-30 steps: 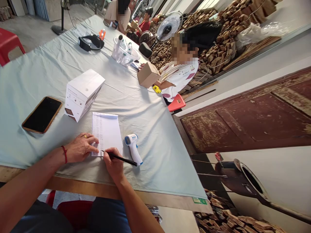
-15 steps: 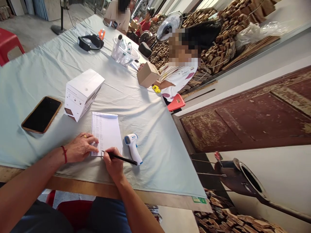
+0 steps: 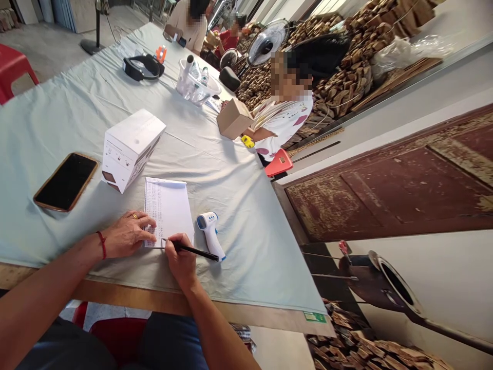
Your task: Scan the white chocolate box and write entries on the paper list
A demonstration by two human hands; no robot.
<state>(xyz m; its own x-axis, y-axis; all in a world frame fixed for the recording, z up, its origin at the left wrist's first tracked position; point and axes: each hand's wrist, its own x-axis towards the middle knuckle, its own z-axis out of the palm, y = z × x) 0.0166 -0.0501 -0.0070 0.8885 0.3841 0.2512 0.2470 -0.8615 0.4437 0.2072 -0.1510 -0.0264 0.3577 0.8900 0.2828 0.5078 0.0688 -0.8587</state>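
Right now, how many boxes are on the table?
2. A white box lies beside the phone, just beyond the paper. A brown cardboard box sits at the table's far right edge. Others may be hidden.

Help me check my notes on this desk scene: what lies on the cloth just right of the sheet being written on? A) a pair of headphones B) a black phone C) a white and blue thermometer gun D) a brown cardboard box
C: the thermometer gun lies just right of the paper sheet, beside the right hand holding the pen; the left hand presses on the sheet's lower left corner.
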